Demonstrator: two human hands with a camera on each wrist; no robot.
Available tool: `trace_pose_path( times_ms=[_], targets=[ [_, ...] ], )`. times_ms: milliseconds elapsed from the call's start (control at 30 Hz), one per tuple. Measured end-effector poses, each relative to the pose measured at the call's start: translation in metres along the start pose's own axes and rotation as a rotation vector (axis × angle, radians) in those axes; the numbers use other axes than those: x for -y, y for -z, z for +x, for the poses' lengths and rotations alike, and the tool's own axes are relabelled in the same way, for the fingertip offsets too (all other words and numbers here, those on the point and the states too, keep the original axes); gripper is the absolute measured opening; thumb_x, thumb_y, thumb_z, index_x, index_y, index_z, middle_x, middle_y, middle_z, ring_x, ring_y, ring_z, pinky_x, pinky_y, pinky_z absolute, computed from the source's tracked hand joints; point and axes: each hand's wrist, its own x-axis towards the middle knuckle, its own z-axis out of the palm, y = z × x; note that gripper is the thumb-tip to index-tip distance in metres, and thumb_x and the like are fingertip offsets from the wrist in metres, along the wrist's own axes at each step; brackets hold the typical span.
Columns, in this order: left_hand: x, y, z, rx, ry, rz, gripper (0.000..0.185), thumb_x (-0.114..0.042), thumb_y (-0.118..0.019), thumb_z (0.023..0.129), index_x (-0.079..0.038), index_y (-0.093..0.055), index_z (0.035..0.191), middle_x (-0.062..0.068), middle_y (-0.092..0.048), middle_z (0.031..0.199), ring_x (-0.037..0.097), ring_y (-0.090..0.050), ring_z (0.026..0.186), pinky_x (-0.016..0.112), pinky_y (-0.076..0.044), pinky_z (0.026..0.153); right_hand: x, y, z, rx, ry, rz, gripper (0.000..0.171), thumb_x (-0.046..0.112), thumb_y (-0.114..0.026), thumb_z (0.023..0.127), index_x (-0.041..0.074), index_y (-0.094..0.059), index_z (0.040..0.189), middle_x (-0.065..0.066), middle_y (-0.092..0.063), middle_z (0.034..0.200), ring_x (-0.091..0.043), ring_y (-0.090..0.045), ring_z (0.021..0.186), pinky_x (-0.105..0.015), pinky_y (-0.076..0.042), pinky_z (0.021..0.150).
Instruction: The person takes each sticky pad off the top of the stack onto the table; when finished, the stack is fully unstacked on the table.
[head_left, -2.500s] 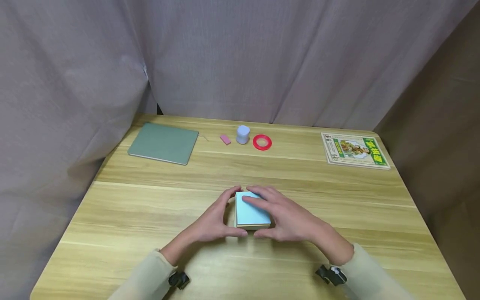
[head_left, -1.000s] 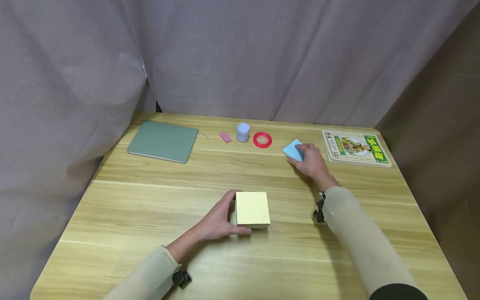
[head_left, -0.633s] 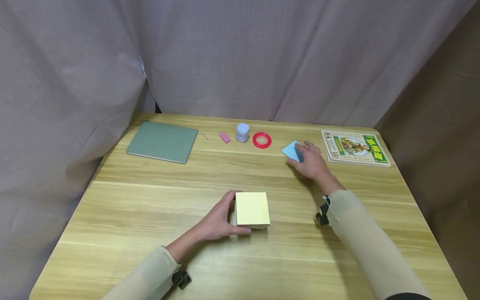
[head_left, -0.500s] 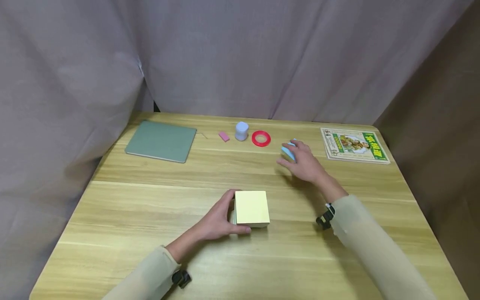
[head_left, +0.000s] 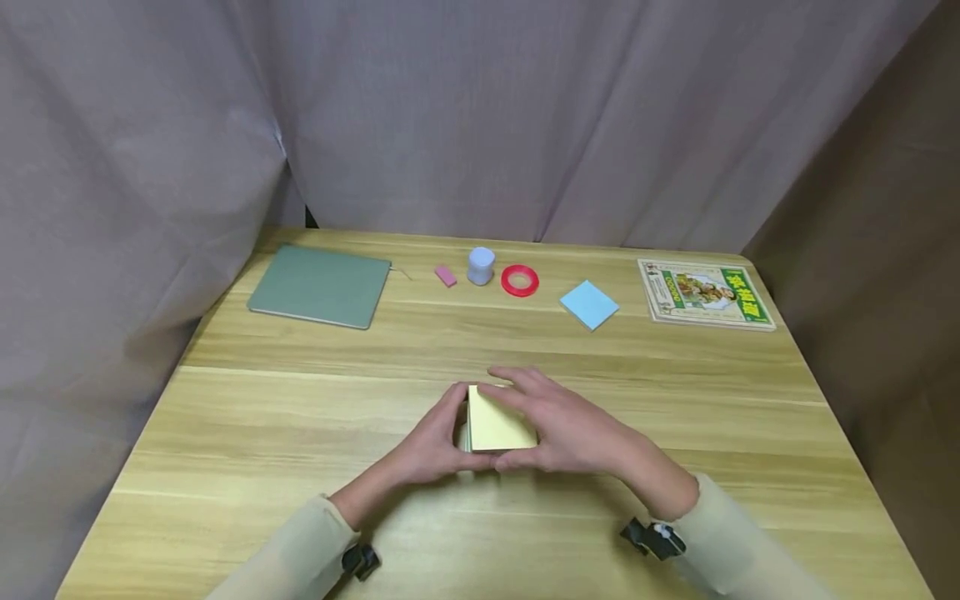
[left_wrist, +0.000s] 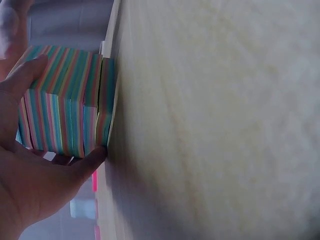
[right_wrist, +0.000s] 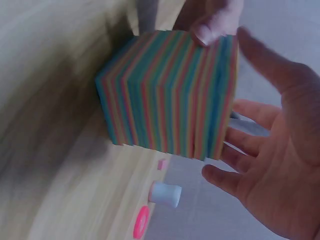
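A tall block of multicoloured sticky notes [head_left: 497,423], yellow on top, stands on the table near the middle in the head view. My left hand [head_left: 429,443] grips its left side, thumb along the near face and fingers on the far side. Striped layers of the block [left_wrist: 65,105] show in the left wrist view, with small gaps between pads. Over the top right of the block is my right hand [head_left: 576,429], fingers spread. In the right wrist view its thumb [right_wrist: 270,62] is right at the top edge and its fingers are loosely bent.
A thin blue sticky-note pad [head_left: 590,305] lies behind, to the right. Along the back are a green notebook [head_left: 322,285], a pink eraser [head_left: 446,276], a whitish-blue small container [head_left: 481,266], a red tape roll [head_left: 507,289] and a stack of comic books [head_left: 701,293].
My right hand carried the blue pad from the block to the back right, let go of it and came back to the block, now topped yellow. The left hand stayed put.
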Motion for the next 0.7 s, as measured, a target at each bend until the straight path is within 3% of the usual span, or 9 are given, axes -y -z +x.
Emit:
trace_pose_path(
  times_ms=[333, 533, 700],
  targets=[
    [0.002, -0.002, -0.002, -0.012, 0.003, -0.004, 0.087, -0.032, -0.089, 0.071, -0.020, -0.038, 0.140, -0.001, -0.048, 0.129, 0.017, -0.052, 0.110, 0.042, -0.044, 0.097, 0.000, -0.007, 0.000, -0.045, 0.032, -0.053, 0.078, 0.042, -0.081, 0.078, 0.016, -0.049, 0.144, -0.003, -0.048, 0.141, -0.018, -0.045, 0.129, -0.041, -0.042, 0.102],
    [0.001, -0.003, -0.002, 0.005, 0.013, -0.019, 0.089, -0.026, -0.090, 0.071, -0.019, -0.036, 0.142, -0.001, -0.046, 0.134, 0.018, -0.049, 0.121, 0.042, -0.038, 0.105, -0.014, 0.010, -0.010, -0.108, -0.087, 0.088, 0.077, 0.040, -0.084, 0.075, 0.021, -0.051, 0.143, 0.001, -0.050, 0.140, -0.021, -0.051, 0.122, -0.046, -0.046, 0.096],
    [-0.002, -0.003, -0.001, -0.004, 0.041, -0.034, 0.089, -0.025, -0.091, 0.069, -0.016, -0.038, 0.140, -0.001, -0.048, 0.132, 0.018, -0.051, 0.120, 0.041, -0.038, 0.105, -0.064, 0.028, -0.022, -0.239, -0.238, 0.149, 0.076, 0.039, -0.084, 0.076, 0.013, -0.053, 0.141, -0.008, -0.052, 0.140, -0.032, -0.052, 0.121, -0.055, -0.045, 0.091]
  ],
)
